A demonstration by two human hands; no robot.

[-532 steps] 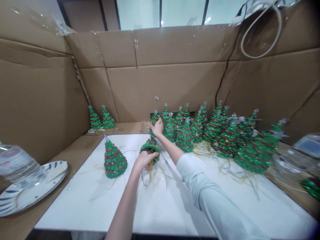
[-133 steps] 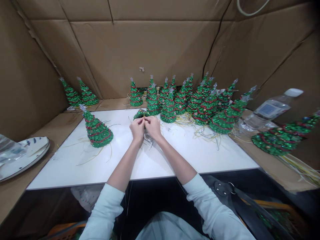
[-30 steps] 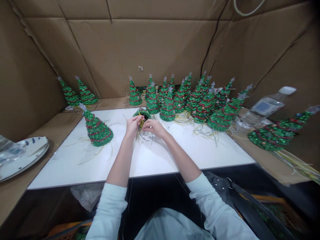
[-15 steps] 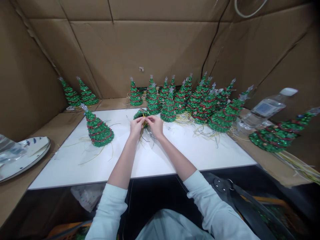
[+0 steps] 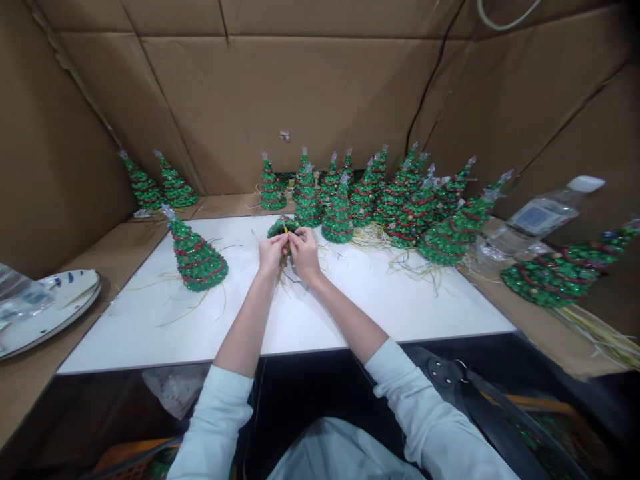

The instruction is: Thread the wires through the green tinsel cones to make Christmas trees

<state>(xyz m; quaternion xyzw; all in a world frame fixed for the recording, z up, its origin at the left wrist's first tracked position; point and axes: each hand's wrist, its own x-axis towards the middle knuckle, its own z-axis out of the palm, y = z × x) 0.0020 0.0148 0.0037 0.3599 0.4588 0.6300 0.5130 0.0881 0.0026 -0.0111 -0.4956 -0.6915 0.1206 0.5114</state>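
Note:
Both hands meet over a small green Christmas tree [image 5: 281,227] that lies tipped on the white board, its base end toward me and partly hidden by my fingers. My left hand [image 5: 271,253] pinches thin yellow wires [image 5: 287,229] at the base. From the other side, fingertips touching the left ones, my right hand [image 5: 305,253] is closed on the same yellow wires. Dark wire ends trail on the board below the hands. To the left, a finished-looking tree [image 5: 197,261] with red garland and a clear star leans upright.
Several green trees [image 5: 337,213] stand in a cluster behind and to the right, with loose yellow wires around their bases. A plastic bottle [image 5: 540,217] leans at the right. On the left is an oval plate [image 5: 83,300]. Cardboard walls [image 5: 320,87] enclose the white board [image 5: 400,307].
My right hand has drawn in and turned closer to the left, its fingers bunched tighter. The yellow wires now point upward between the fingertips. The view has shifted slightly.

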